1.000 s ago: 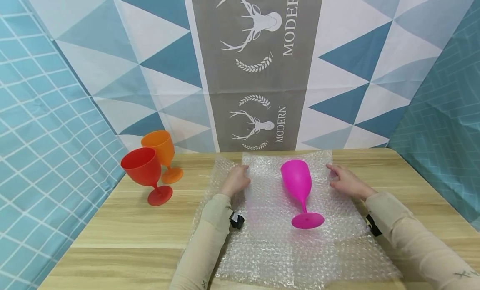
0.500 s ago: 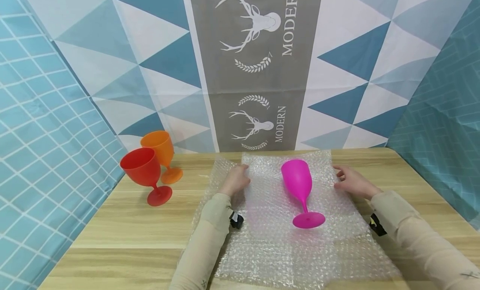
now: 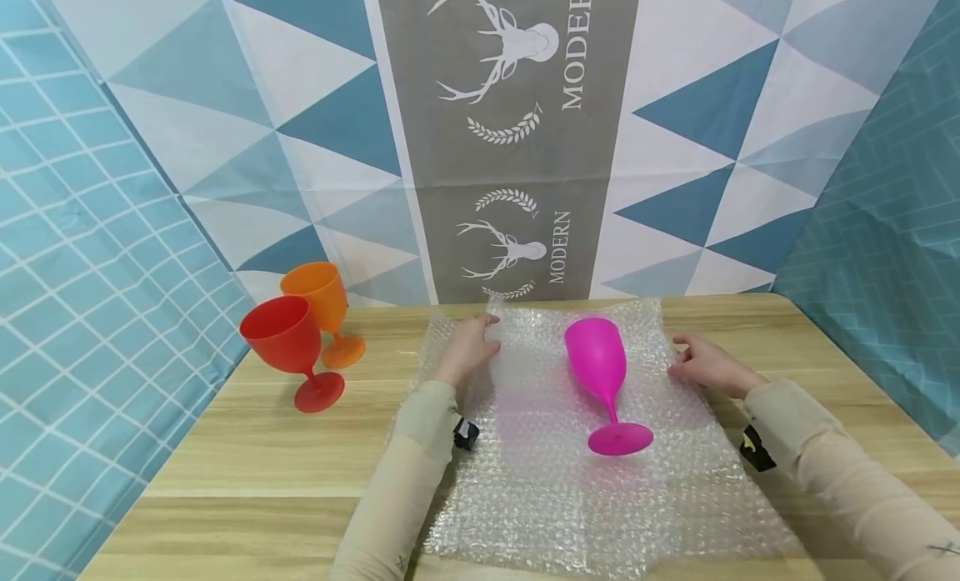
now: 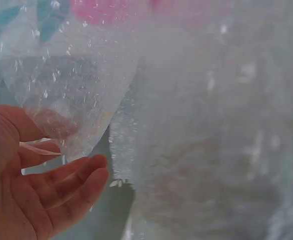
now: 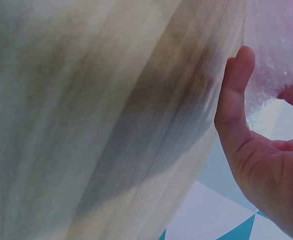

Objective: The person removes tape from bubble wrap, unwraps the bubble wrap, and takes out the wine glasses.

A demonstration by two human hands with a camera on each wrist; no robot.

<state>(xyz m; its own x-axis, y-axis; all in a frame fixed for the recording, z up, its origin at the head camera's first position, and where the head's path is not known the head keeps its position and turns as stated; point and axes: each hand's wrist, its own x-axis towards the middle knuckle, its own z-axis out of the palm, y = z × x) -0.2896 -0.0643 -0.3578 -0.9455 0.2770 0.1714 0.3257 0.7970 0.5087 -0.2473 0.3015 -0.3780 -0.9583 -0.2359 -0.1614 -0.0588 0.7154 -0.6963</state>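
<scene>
A magenta plastic goblet [image 3: 597, 358] lies on its side on a sheet of bubble wrap [image 3: 555, 514], its base toward me. At the sheet's far left corner my left hand [image 3: 467, 348] pinches the edge between thumb and fingers. The left wrist view shows that clear corner running down into the hand [image 4: 41, 185]. Beside the sheet's right edge is my right hand [image 3: 712, 366], its fingers bent loosely. In the right wrist view, bubble wrap [image 5: 271, 60] passes between the spread thumb and fingers of the right hand [image 5: 266, 155], with a gap showing.
Two goblets stand upright at the left of the wooden table [image 3: 247, 481]: a red one [image 3: 281, 335] in front and an orange one [image 3: 322, 293] partly behind it. A patterned cloth wall [image 3: 510, 164] rises along the table's back edge.
My right hand has moved a little right, away from the far right corner. My left hand has raised the far left corner slightly. The magenta goblet has shifted very slightly right.
</scene>
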